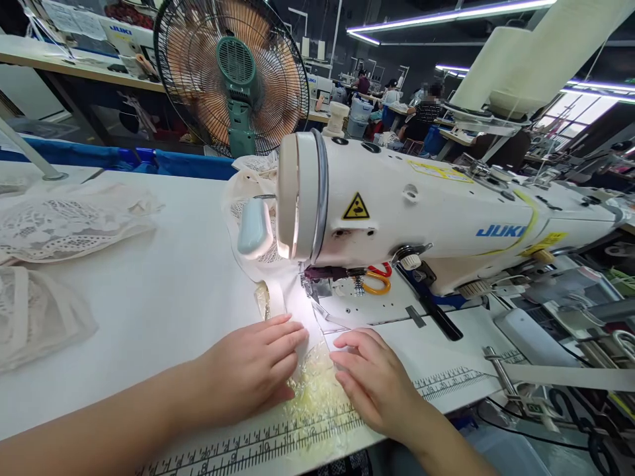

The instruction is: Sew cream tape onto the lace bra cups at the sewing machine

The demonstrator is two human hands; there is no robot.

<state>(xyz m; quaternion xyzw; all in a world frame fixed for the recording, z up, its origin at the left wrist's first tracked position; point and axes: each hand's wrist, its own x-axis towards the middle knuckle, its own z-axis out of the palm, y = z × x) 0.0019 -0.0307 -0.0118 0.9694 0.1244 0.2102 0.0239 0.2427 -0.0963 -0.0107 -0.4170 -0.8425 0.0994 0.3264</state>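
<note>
My left hand (253,370) lies with its fingers stretched over pale fabric (297,307), just in front of the needle area of a white sewing machine (387,198). To the right, my right hand (374,380) has its fingers bent and apart, the tips near the fabric's edge. I see nothing gripped in either hand. Crinkled, see-through yellowish material (320,387) lies between the hands on the table. Behind the needle, a cream lace piece (235,198) spreads out, partly hidden by the machine head. A narrow pale strip (275,297) loops beside my left fingertips.
Orange-handled scissors (378,284) and a black-handled tool (436,314) lie by the machine arm. Printed ruler marks (262,446) run along the front edge. More lace pieces (64,221) rest at left. A large fan (238,73) stands behind; people work farther back.
</note>
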